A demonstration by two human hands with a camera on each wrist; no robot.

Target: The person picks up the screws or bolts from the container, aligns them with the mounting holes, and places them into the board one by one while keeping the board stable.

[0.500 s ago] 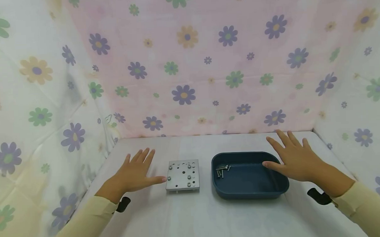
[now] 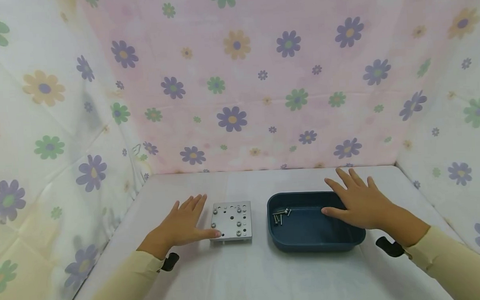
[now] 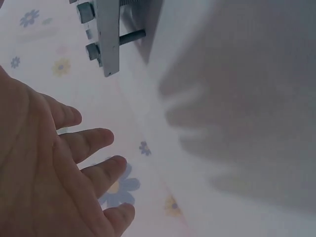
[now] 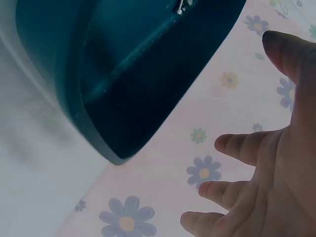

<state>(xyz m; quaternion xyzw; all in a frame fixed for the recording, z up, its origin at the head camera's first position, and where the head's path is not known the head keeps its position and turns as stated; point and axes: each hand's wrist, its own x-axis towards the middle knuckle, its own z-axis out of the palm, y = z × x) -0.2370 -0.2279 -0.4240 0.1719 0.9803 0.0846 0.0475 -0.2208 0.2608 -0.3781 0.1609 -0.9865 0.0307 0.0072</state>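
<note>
A square silver metal plate (image 2: pixel 226 219) with drilled holes and several hex-socket screws stands on the table. The left wrist view shows a screw shank (image 3: pixel 132 37) sticking out beneath the plate. My left hand (image 2: pixel 177 227) hovers at its left with fingers spread, holding nothing; in the head view its thumb overlaps the plate's front left corner, and I cannot tell if it touches. Several loose screws (image 2: pixel 280 215) lie at the left end of a dark blue tray (image 2: pixel 315 246). Over the tray's right side is my right hand (image 2: pixel 365 205), fingers spread and holding nothing.
White cloth covers the table (image 2: pixel 244 278). A flowered pink curtain (image 2: pixel 254 92) rises behind it, with flowered white cloth (image 2: pixel 54 174) at both sides. A gap of table separates the plate from the tray.
My left hand has moved right and slightly nearer the front, its thumb now over the plate's corner. The right hand has shifted left, further over the tray. Plate, tray and screws stay put.
</note>
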